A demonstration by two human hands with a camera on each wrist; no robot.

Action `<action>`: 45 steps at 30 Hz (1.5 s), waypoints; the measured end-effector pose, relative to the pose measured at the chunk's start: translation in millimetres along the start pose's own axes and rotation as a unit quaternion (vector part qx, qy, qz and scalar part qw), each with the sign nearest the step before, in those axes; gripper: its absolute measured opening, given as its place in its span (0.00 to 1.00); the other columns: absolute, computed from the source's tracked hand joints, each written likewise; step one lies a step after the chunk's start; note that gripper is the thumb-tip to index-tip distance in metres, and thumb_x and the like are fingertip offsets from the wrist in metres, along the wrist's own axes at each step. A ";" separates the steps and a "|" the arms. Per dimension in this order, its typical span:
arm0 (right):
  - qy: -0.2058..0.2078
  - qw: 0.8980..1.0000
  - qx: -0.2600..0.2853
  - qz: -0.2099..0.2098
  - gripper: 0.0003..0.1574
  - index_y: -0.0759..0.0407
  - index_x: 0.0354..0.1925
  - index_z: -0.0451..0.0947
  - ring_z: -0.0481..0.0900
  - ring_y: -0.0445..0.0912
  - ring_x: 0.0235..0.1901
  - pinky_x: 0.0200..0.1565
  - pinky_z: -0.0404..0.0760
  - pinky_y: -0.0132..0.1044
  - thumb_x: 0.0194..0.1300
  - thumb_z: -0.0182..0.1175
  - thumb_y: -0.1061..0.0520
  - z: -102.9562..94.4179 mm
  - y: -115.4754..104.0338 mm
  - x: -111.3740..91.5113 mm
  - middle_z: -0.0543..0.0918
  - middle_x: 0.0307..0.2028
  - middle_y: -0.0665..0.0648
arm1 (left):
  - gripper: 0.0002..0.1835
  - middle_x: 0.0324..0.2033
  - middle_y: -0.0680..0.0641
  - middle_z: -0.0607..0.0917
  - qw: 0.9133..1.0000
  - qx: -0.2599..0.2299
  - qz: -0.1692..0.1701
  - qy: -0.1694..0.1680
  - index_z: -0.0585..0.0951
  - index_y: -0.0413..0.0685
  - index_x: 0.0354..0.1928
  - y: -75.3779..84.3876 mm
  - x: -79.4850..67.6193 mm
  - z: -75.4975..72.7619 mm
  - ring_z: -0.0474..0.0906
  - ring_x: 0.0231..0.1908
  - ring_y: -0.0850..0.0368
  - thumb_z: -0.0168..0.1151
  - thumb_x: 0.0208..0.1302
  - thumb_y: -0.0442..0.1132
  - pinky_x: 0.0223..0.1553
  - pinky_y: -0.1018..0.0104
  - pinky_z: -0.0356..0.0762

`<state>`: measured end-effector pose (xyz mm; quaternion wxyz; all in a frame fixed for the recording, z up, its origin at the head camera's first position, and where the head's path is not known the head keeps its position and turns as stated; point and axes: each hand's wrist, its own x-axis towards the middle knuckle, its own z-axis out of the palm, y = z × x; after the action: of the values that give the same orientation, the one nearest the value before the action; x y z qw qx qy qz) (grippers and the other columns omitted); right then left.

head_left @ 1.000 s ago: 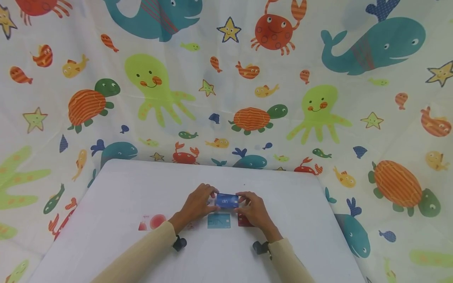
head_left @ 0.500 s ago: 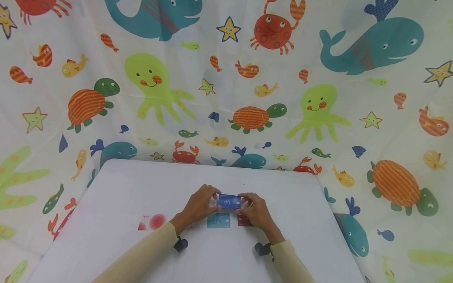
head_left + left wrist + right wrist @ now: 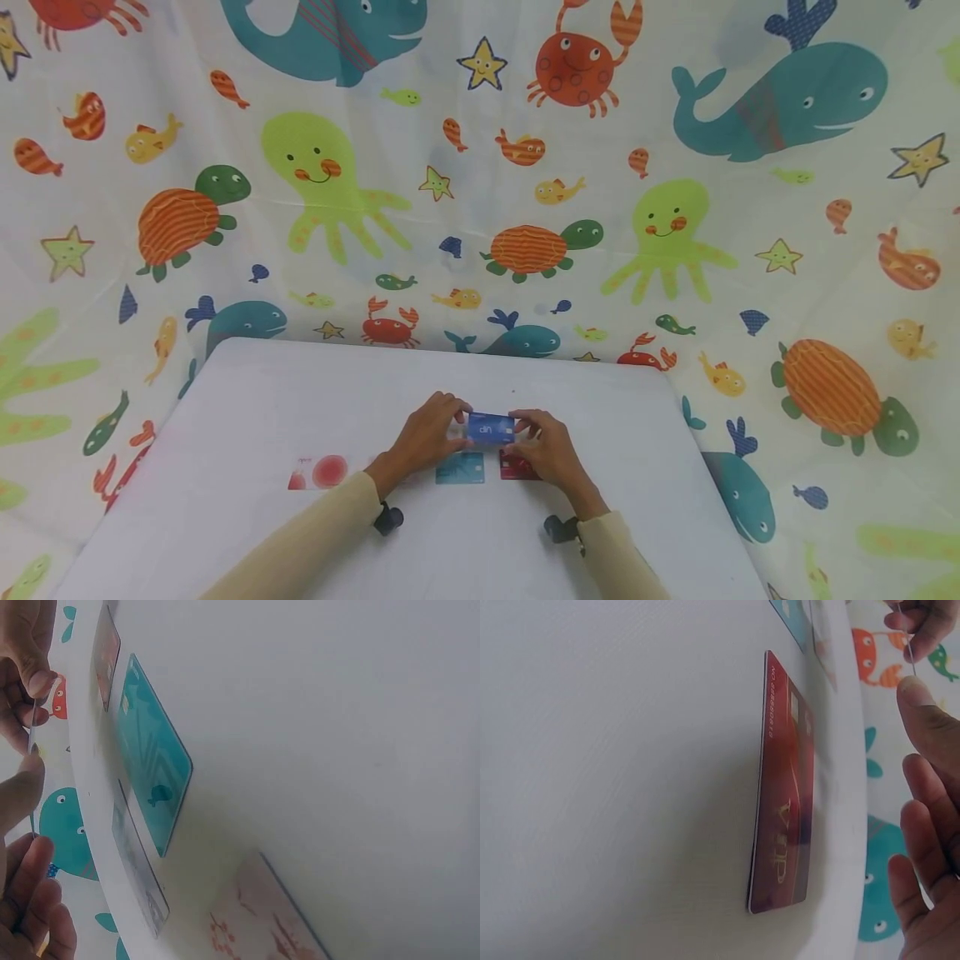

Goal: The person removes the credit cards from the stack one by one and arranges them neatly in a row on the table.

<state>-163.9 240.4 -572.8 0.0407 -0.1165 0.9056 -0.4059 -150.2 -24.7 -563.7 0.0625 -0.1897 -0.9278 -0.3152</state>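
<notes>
A blue card [image 3: 491, 428] with "VIP" lettering, upside down in the head view, is held up by its two short ends. My left hand [image 3: 431, 432] pinches its left end between thumb and fingers; my right hand [image 3: 543, 446] pinches the right end the same way. Both wrist views show the card nearly edge-on, as a thin line. Below it on the white table lie a teal card [image 3: 460, 469] and a red VIP card [image 3: 784, 795], which my right hand partly covers in the head view.
Further left on the table [image 3: 480, 550] lies a white card with a red circle [image 3: 318, 472]. The left wrist view shows a pale greyish card [image 3: 139, 862] beside the teal one, and a pinkish patterned card [image 3: 262, 915] nearer. A sea-animal curtain [image 3: 480, 200] hangs behind the table.
Both hands have shifted slightly to the right with the blue card between them. The cards on the table lie as before, and the head view has turned a little.
</notes>
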 end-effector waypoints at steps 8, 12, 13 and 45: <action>0.004 1.000 -0.002 0.012 0.34 0.43 0.65 0.82 0.78 0.45 0.46 0.48 0.82 0.35 0.62 0.79 0.53 -4.3 3.7 -4.8 0.84 0.45 0.47 | 0.29 0.46 0.56 0.84 1.000 -0.002 0.001 -0.004 0.83 0.53 0.61 4.7 1.9 4.9 0.76 0.48 0.61 0.81 0.60 0.50 0.58 0.58 0.87; 0.008 1.000 -0.006 0.016 0.34 0.43 0.64 0.82 0.78 0.45 0.45 0.48 0.82 0.34 0.61 0.80 0.54 -6.1 5.0 -7.7 0.84 0.44 0.46 | 0.29 0.45 0.56 0.84 1.000 -0.002 0.003 -0.006 0.83 0.53 0.61 8.0 3.0 7.6 0.76 0.48 0.61 0.81 0.59 0.51 0.57 0.59 0.87; 0.010 1.000 -0.006 0.017 0.34 0.43 0.64 0.83 0.78 0.45 0.45 0.47 0.82 0.34 0.61 0.80 0.53 -6.9 5.7 -8.8 0.84 0.44 0.46 | 0.29 0.45 0.56 0.84 1.000 -0.001 0.003 -0.006 0.83 0.54 0.61 8.7 3.1 8.3 0.76 0.48 0.61 0.81 0.60 0.51 0.58 0.59 0.87; 0.031 0.999 -0.018 0.031 0.35 0.43 0.63 0.83 0.77 0.44 0.44 0.49 0.79 0.37 0.58 0.82 0.54 -30.1 26.6 -27.7 0.85 0.43 0.45 | 0.28 0.45 0.56 0.85 0.999 0.006 0.033 -0.030 0.83 0.54 0.63 32.7 11.1 26.2 0.75 0.45 0.63 0.79 0.63 0.51 0.51 0.69 0.85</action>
<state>-146.8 286.2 -573.1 0.0232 -0.0761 0.9167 -0.3916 -147.5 18.6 -563.6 0.0459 -0.2295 -0.9243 -0.3016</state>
